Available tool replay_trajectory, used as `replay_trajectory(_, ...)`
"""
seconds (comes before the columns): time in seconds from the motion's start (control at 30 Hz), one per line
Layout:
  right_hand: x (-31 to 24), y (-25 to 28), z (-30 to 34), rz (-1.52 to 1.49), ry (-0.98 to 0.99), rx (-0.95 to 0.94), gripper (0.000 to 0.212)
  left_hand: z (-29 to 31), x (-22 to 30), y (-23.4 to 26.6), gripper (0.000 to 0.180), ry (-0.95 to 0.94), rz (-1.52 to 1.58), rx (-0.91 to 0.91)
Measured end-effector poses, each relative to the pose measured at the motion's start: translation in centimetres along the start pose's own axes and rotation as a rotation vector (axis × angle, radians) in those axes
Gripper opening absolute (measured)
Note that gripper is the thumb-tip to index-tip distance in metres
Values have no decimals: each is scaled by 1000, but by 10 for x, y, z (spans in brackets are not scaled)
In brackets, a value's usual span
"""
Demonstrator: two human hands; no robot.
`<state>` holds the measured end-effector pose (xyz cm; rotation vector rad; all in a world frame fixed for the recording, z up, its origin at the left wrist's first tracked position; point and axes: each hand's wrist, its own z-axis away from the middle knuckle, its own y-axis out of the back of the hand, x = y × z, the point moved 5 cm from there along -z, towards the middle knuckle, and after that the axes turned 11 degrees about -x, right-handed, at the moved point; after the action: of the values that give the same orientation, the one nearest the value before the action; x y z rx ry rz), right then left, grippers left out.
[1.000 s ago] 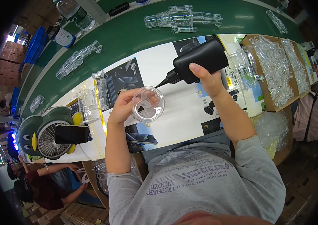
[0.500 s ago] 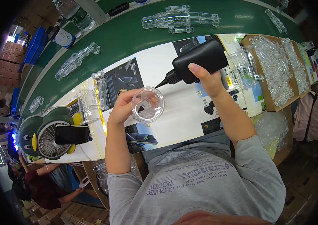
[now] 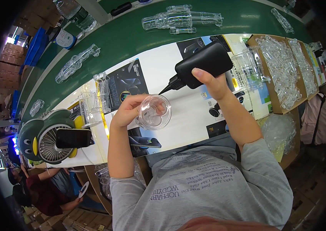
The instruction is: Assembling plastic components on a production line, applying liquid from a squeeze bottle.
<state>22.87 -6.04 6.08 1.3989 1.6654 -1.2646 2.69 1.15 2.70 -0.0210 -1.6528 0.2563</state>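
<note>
Since the earlier frame, the bottle (image 3: 205,63) nozzle has edged closer to the clear part (image 3: 154,112). Left hand (image 3: 126,111) grips the part; right hand (image 3: 213,82) clasps the bottle, positioned for dispensing.

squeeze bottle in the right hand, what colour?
Black all over, pointed nozzle included: the squeeze bottle in the right hand. The head view shows it clearly.

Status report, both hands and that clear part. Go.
Left hand grips clear round plastic part, held above the table. Right hand grips black squeeze bottle, nozzle tip at the part's upper rim. Nothing between bottle and part.
</note>
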Motion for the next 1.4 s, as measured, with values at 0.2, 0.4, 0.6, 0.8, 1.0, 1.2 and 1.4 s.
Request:
replay_trajectory(0.2, -2, -1, 0, 11, -14, -32, 22, -1, 1, -2, 37, 14, -36, -48)
replay_trajectory(0.4, -1, -3, 2, -13, -32, -31, 21, -2, 5, -7, 39, 36, -53, -75)
replay_trajectory(0.6, 2, -3, 3, -13, -38, -50, 22, -4, -3, -8, 41, 84, -45, -122)
replay_trajectory(0.8, 4, -5, 4, -47, -73, -61, 24, -4, -5, -10, 41, 80, -23, -173)
replay_trajectory(1.0, 5, -7, 5, -55, -104, -97, 25, -5, -8, -13, 41, 138, 57, -177)
replay_trajectory(1.2, 5, -9, 6, -61, -78, -103, 24, -5, -11, -15, 40, 134, 95, -191)
replay_trajectory(1.4, 4, -10, 7, -65, -116, -104, 23, -3, -14, -13, 39, 146, 112, -194)
